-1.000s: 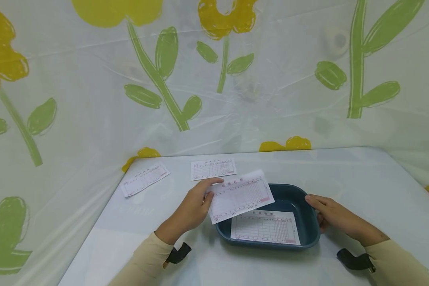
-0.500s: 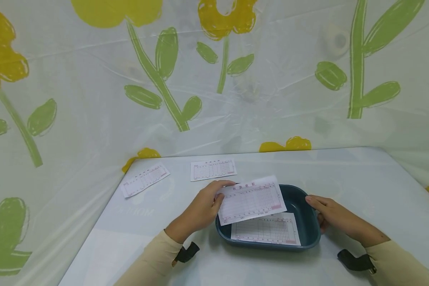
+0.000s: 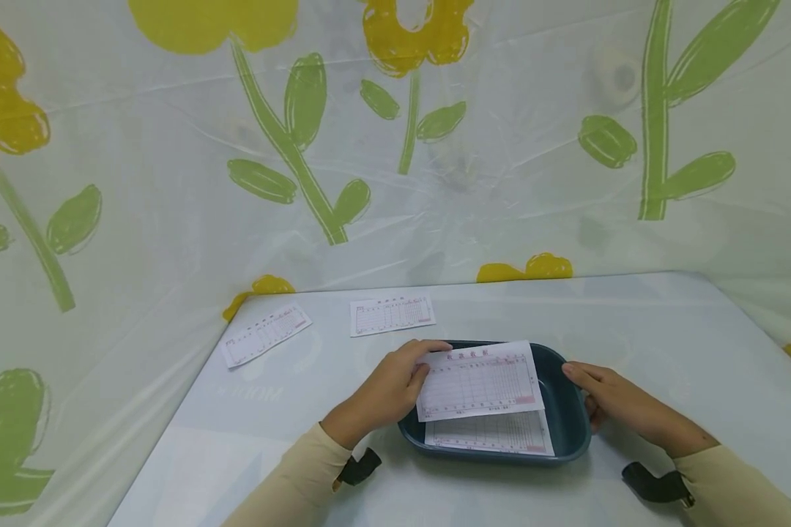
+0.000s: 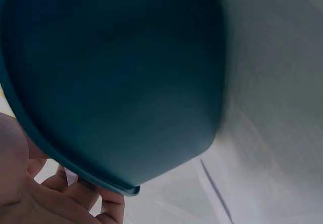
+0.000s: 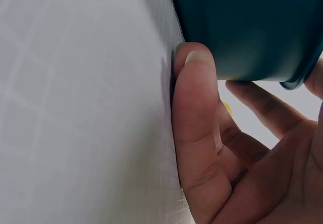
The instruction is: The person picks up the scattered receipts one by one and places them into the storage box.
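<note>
Paper receipt [image 3: 268, 335] far L on surface [image 3: 666, 329], 2nd receipt [image 3: 392, 315] near it; L hand [image 3: 390, 384] fingers narrow, pinching 3rd receipt [image 3: 480, 384] over blue-green basin [image 3: 567, 410], overlapping 4th receipt [image 3: 494, 435] inside; R hand [image 3: 609, 393] fingers grip basin's R rim. Looks approx. half done: 1 in, 1 held above, 2 out. Qty: 4 receipts, 1 basin, 2 hands.

Even, diffuse head-view light; dimmer, slightly blurred wrist views.
</note>
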A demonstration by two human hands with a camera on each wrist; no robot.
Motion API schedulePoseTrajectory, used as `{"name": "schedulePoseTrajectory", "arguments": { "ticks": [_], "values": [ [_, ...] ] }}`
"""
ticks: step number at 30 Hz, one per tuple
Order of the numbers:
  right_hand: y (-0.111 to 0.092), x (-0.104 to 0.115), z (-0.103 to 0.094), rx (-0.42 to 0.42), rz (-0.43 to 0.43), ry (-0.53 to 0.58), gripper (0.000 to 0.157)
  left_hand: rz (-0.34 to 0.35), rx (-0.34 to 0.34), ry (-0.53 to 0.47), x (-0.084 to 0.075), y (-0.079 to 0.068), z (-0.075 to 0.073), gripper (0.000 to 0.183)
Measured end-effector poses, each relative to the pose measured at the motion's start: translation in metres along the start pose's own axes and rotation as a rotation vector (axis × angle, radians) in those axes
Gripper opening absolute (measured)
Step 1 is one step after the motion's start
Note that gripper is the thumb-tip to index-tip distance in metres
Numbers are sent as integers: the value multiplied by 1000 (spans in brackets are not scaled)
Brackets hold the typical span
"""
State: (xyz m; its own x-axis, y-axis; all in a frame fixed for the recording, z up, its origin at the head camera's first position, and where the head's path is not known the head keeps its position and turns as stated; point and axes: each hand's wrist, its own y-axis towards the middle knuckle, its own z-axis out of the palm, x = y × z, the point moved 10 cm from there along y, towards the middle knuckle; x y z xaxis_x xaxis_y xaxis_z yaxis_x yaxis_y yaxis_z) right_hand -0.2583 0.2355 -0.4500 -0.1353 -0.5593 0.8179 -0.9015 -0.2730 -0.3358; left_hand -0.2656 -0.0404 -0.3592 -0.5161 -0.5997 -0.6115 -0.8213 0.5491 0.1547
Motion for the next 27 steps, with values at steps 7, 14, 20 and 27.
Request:
{"name": "schedulePoseTrajectory", "arguments": {
  "ticks": [7,14,20,27],
  "values": [
    [0,-1,1,-6,6,10,73,33,24,11,-3,5,7,44],
    [0,-1,0,-8,-13,20,72,51,55,70,-5,9,14,42],
    [-1,0,0,-7,-18,16,72,67,71,160,-3,9,19,43],
    [-2,3,0,-5,-25,22,73,47,82,281,-2,7,25,43]
  ]
}}
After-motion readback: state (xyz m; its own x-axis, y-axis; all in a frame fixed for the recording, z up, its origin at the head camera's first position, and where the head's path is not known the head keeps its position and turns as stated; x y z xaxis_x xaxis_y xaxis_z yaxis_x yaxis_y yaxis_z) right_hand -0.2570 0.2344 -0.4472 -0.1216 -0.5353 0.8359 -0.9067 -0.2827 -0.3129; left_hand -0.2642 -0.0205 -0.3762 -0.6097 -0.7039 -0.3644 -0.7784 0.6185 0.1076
